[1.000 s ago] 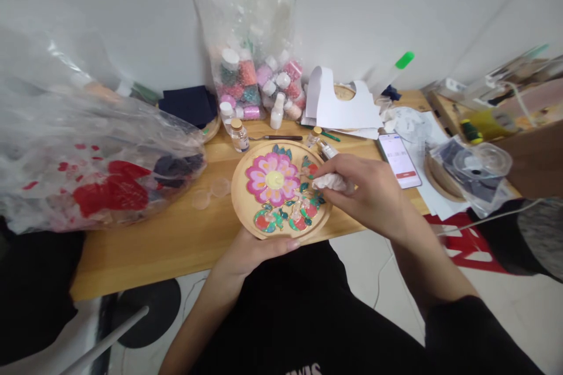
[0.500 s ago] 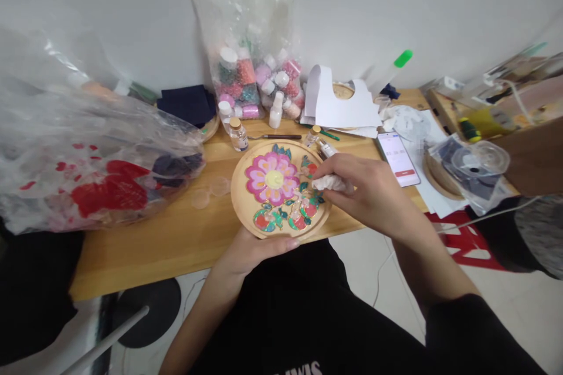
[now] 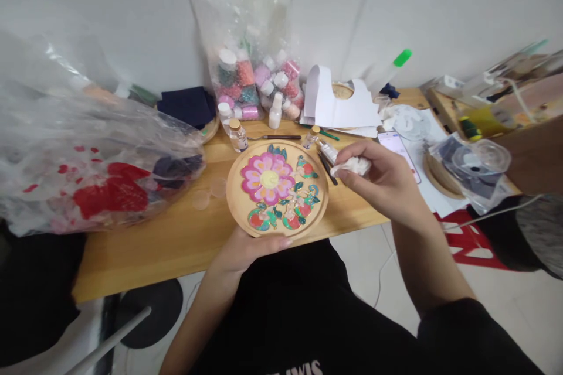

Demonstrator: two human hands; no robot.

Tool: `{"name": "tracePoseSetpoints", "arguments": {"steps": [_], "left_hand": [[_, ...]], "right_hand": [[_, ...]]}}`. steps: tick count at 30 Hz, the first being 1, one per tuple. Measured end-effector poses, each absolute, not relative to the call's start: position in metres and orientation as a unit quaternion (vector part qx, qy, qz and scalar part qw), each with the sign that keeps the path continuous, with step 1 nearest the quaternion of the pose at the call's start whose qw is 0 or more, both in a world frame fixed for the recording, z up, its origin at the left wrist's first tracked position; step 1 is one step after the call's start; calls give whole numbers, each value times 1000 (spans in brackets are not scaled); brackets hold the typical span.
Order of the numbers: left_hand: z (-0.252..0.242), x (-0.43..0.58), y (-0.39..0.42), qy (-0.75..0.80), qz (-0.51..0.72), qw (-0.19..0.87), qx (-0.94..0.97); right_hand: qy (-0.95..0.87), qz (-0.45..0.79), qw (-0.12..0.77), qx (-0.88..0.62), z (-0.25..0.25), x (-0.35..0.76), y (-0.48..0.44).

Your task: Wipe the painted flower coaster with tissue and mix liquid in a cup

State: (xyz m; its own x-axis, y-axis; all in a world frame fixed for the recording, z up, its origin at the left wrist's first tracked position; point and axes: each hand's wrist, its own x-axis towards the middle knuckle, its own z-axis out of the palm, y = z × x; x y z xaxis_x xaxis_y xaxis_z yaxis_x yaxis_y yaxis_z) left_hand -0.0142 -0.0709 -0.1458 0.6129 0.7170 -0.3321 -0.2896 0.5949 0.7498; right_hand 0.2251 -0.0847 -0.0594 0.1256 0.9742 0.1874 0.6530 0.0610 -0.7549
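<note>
A round wooden plate (image 3: 234,196) lies at the table's front edge, painted with a pink flower and green and red shapes. My left hand (image 3: 248,249) grips its near rim from below, thumb on the edge. My right hand (image 3: 382,179) is to the right of the plate, raised off it, fingers pinched on a crumpled white tissue (image 3: 353,166). A small tube (image 3: 329,151) and dark tools lie just beside the plate's right edge, under the tissue.
A clear bag of coloured bead jars (image 3: 257,79) stands against the wall. Small bottles (image 3: 238,135) and a brush (image 3: 275,137) lie behind the plate. A large plastic bag with red fabric (image 3: 88,170) fills the left. A phone (image 3: 398,143), papers and containers crowd the right.
My right hand has lifted the tissue off the plate's right side and drawn it rightward. The plate has shifted slightly left in my left hand.
</note>
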Motion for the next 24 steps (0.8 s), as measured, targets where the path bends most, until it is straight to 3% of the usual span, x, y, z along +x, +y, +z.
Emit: {"name": "tracePoseSetpoints", "arguments": {"steps": [5, 12, 24], "left_hand": [[-146, -14, -69, 323, 303, 827, 346], [-148, -14, -70, 313, 298, 829, 356], [-151, -15, -72, 303, 293, 829, 366]], "right_hand": [[-649, 254, 355, -623, -66, 226, -89], [-710, 170, 287, -620, -60, 220, -91], [-748, 127, 207, -618, -60, 215, -86]]}}
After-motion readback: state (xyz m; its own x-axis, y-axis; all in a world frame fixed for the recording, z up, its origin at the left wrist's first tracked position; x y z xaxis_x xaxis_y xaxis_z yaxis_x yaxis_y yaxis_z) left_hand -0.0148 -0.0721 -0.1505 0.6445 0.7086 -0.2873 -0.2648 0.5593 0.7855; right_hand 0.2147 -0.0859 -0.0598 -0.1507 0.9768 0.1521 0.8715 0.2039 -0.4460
